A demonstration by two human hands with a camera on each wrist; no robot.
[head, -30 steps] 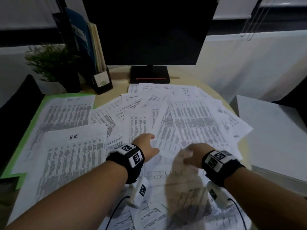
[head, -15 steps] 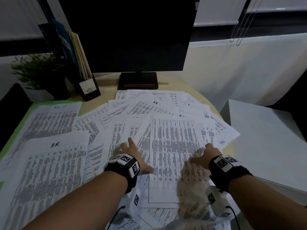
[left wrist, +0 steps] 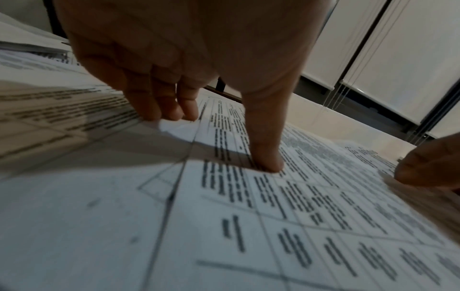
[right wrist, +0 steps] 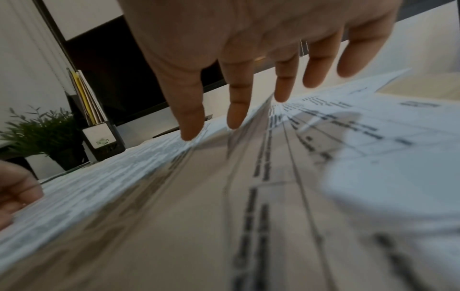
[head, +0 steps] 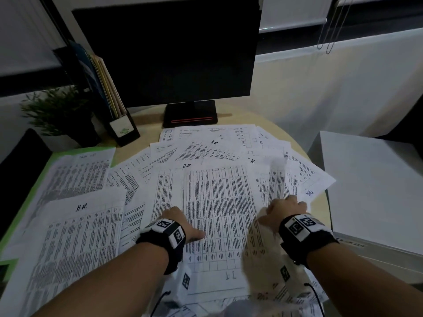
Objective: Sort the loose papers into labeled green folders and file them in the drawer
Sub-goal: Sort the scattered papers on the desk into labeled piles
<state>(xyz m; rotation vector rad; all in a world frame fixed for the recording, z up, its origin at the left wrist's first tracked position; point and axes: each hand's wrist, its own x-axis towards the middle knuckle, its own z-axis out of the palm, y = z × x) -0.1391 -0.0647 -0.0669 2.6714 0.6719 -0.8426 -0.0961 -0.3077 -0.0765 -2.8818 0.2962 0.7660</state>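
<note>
Loose papers [head: 212, 202] cover the counter [head: 242, 120], beside a green folder [head: 55, 156] at left. The left hand [head: 180, 223] presses flat on the top sheet, thumb out. The right hand [head: 282, 210], fingers relaxed, touches a blurred sheet. Best to pin the pile and read each heading before lifting.

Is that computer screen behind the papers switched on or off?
It looks off, or at least blank: the monitor is uniformly black, with no image. Only a red stripe on its base stands out.
</note>
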